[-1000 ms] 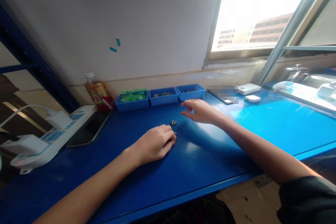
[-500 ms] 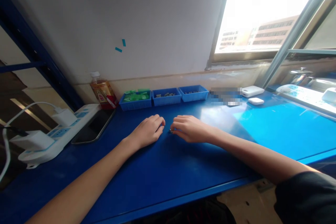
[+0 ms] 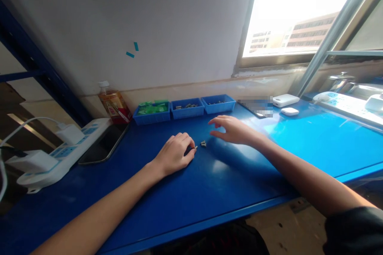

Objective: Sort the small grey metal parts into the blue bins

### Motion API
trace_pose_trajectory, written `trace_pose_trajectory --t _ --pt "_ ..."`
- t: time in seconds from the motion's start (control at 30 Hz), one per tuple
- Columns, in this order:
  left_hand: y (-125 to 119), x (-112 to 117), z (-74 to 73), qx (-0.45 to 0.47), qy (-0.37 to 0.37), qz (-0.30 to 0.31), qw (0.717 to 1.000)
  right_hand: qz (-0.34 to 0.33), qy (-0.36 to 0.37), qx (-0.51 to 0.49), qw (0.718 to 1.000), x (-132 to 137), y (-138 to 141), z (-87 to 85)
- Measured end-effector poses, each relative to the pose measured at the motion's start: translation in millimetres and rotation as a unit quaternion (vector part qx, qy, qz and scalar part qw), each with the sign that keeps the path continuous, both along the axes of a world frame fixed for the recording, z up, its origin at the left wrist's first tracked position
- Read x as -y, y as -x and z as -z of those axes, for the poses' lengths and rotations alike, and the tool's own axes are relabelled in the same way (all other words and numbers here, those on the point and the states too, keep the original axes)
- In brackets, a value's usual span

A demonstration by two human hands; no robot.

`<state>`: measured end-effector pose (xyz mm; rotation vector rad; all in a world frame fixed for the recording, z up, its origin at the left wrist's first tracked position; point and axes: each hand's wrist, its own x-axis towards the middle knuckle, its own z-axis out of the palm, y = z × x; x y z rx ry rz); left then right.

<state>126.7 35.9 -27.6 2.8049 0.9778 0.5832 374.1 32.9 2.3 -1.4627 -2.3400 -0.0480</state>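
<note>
Loose metal pieces [image 3: 203, 143] lie between the left hand [image 3: 176, 152], pinching another metal bit [image 3: 196, 148], and the right hand [image 3: 231, 129], its grip apart.

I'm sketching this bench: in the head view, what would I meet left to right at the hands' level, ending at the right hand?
White power strip → dark phone → left hand → small metal pieces → right hand.

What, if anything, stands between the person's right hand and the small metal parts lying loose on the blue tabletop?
Nothing visible: only blue tabletop shows between the right hand and the small metal parts. The left hand is on the parts' other side, not in the way.
</note>
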Motion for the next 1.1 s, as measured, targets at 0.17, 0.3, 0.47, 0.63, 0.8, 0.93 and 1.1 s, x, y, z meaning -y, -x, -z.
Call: trace_pose_trajectory --t 0.17,0.3,0.47,0.63,0.8,0.93,1.1 --pt "1.2 -4.7 2.9 0.111 0.032 0.006 0.993 -0.151 -0.043 0.009 0.988 15.2 44.6 15.0" --pt "0.4 -4.5 1.1 0.156 0.081 -0.010 0.984 -0.165 -0.106 0.015 0.980 16.7 46.5 11.7" --pt "-0.7 0.7 -2.1 0.100 0.058 0.027 0.993 -0.068 -0.300 -0.075 0.948 0.1 28.5 -20.5" --pt "-2.2 6.8 -5.1 -0.014 0.013 0.050 0.999 0.206 -0.222 -0.031 0.953 -35.0 -8.7 -24.7" --pt "-2.1 7.3 -5.3 -0.030 -0.003 0.008 1.000 0.014 0.007 0.003 1.000 -16.2 -9.6 3.8" --pt "1.8 1.2 -2.5 -0.035 -0.020 -0.017 0.999 -0.165 0.052 0.025 0.985 5.4 13.2 9.2" --pt "5.9 -6.0 0.9 -0.032 -0.019 -0.028 0.999 -0.187 0.026 0.047 0.981 3.6 20.5 12.7"
